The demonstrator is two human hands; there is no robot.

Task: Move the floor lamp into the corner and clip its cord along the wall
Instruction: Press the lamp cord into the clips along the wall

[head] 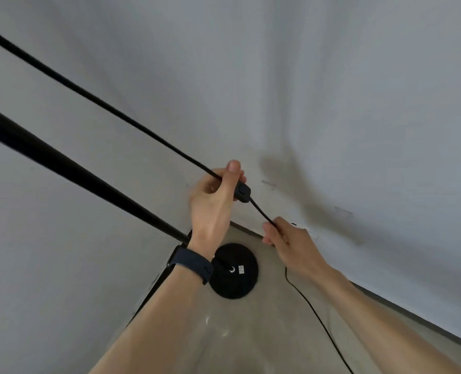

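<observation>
The floor lamp's round black base [234, 276] stands on the floor in the corner, and its black pole [70, 163] rises toward the upper left. A thin black cord [102, 103] runs down from the upper left. My left hand [213, 201] grips it just above the inline switch [243, 190]. Below the switch, my right hand [286, 238] pinches the same cord near the right wall. From there the cord trails across the floor [321, 322] to the bottom edge.
Two pale grey walls meet behind the base; the right wall [359, 130] shows dark scuffs [340, 220] low down. The beige floor [224, 341] has a dark baseboard line along the left wall. A dark watch sits on my left wrist [191, 264].
</observation>
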